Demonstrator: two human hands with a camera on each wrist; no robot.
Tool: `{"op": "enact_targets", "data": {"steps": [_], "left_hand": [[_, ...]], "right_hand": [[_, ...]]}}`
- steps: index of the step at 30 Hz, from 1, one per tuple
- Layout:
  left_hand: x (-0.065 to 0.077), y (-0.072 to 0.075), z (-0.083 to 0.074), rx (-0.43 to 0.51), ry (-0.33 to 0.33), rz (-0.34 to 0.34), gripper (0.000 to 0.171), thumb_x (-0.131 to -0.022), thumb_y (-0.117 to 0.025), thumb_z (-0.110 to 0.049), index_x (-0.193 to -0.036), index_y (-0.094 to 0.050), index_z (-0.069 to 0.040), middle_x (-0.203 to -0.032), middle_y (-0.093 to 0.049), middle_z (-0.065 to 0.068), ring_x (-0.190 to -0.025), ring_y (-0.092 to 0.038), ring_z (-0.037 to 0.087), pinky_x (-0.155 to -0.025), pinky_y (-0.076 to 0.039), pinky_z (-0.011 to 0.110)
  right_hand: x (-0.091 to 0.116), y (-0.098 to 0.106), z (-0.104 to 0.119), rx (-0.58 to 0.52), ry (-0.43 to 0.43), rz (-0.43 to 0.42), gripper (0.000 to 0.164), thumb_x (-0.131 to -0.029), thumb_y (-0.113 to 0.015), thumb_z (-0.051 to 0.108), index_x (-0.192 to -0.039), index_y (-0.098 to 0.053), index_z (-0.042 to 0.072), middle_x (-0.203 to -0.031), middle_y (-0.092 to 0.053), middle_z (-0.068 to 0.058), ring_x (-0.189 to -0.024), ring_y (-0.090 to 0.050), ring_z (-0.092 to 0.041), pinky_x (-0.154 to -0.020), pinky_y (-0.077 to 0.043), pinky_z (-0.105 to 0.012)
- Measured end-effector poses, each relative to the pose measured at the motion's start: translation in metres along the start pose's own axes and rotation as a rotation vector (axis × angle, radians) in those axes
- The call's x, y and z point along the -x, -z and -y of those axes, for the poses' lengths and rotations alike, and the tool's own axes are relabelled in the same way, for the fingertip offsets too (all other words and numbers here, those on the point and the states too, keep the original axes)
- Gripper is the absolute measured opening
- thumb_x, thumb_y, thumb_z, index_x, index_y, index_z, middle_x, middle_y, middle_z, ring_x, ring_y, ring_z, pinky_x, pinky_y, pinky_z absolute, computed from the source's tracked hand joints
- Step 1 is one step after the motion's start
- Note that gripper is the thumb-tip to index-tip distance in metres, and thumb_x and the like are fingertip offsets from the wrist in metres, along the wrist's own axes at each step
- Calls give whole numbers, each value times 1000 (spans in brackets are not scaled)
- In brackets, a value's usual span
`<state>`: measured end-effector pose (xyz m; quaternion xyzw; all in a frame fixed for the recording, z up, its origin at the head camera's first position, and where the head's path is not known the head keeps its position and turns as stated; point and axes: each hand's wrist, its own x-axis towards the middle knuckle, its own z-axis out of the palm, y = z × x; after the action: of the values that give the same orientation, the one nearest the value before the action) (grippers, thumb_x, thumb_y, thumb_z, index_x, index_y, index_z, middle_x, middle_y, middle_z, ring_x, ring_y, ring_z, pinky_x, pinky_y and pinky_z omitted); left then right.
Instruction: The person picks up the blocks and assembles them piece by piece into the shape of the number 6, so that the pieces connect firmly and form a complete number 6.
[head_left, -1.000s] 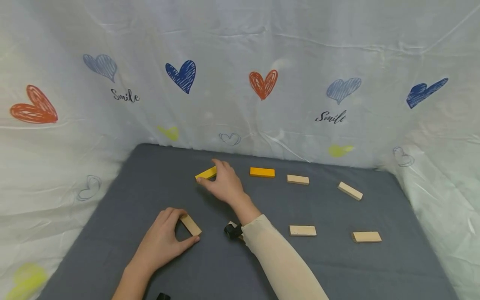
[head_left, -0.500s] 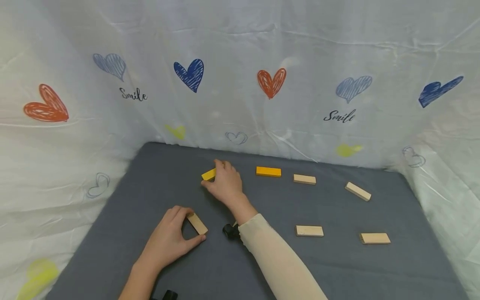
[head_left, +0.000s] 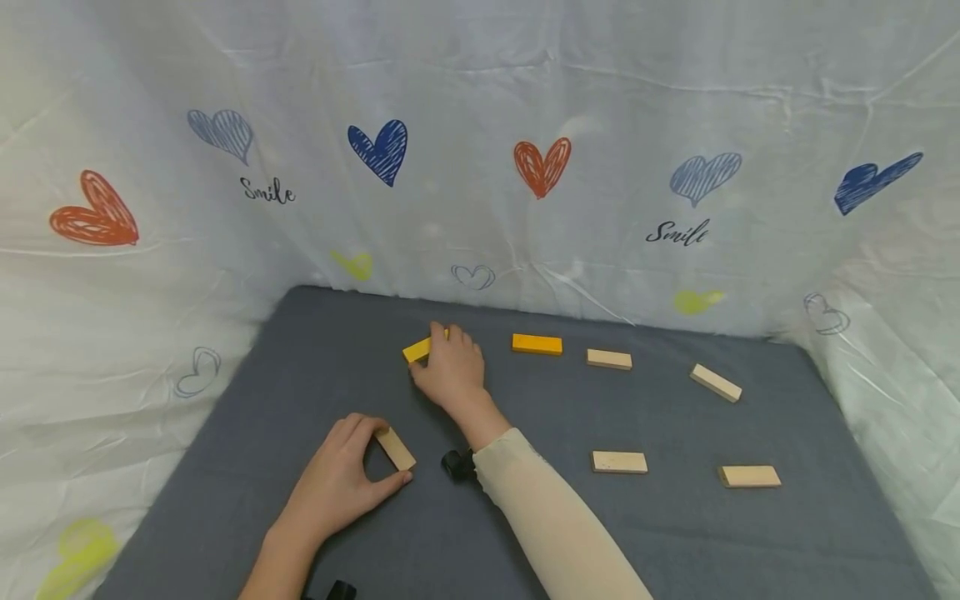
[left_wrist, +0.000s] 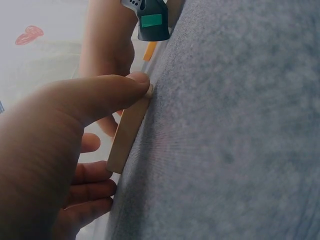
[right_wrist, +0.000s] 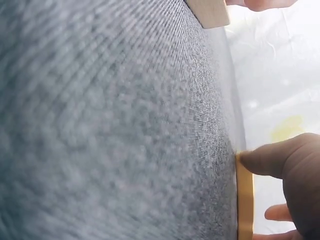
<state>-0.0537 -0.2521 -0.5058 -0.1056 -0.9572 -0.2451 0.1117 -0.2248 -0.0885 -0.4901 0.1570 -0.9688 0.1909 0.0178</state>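
Note:
My left hand [head_left: 330,477] pinches a plain wooden block [head_left: 396,450] lying at a slant on the cloth, thumb at its near end and fingers at its far end. In the left wrist view, the same block [left_wrist: 128,134] sits flat between thumb and fingers. Farther back, my right hand [head_left: 454,372] holds a yellow wooden block [head_left: 417,350] by its ends, the fingers covering part of it. The right wrist view has the thumb on one end of this yellow block [right_wrist: 245,195], which rests on the cloth.
An orange block [head_left: 537,344] lies right of my right hand. Farther right are plain blocks: two in the back row [head_left: 609,359], two nearer [head_left: 618,462]. The dark grey cloth [head_left: 540,533] meets a white, heart-printed sheet [head_left: 465,217] at the back.
The head view has shifted slightly. My right hand has settled slightly on the yellow block, and its forearm now hides a plain block seen earlier beside the wrist. The left hand keeps its hold.

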Motion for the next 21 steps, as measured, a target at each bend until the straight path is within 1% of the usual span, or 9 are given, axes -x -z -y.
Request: {"op": "enact_targets", "data": {"steps": [7, 10, 15, 21], "left_hand": [[-1, 1, 0, -6, -18, -9, 68, -77, -101, -47, -126, -69, -13, -118, -65, 1, -103, -60, 19, -88, -57, 47], [-1, 0, 0, -6, -26, -16, 68, -76, -101, -46, -126, -69, -13, -118, -65, 1, -103, -60, 19, -88, -57, 46], [0, -1, -1, -3, -27, -13, 69, -76, -102, -45, -126, -69, -13, -118, -65, 1, -104, -61, 20, -88, -58, 46], [2, 1, 1, 1, -3, -4, 69, -77, -101, -46, -128, -68, -13, -120, -66, 1, -108, -62, 21, -92, -58, 49]], "right_hand": [[-2, 1, 3, 42, -18, 10, 87, -96, -76, 64, -161, -50, 12, -147, -59, -17, -134, -58, -34, -114, -48, -52], [-2, 0, 5, 58, -29, 13, 88, -96, -74, 67, -161, -50, 13, -146, -59, -16, -133, -58, -35, -113, -49, -52], [-2, -2, 7, 63, -47, 3, 85, -96, -76, 64, -159, -52, 12, -144, -60, -17, -131, -58, -34, -112, -49, -52], [-2, -4, 8, 34, -49, 3, 81, -97, -77, 60, -157, -54, 11, -142, -61, -16, -130, -59, -34, -112, -49, -51]]}}
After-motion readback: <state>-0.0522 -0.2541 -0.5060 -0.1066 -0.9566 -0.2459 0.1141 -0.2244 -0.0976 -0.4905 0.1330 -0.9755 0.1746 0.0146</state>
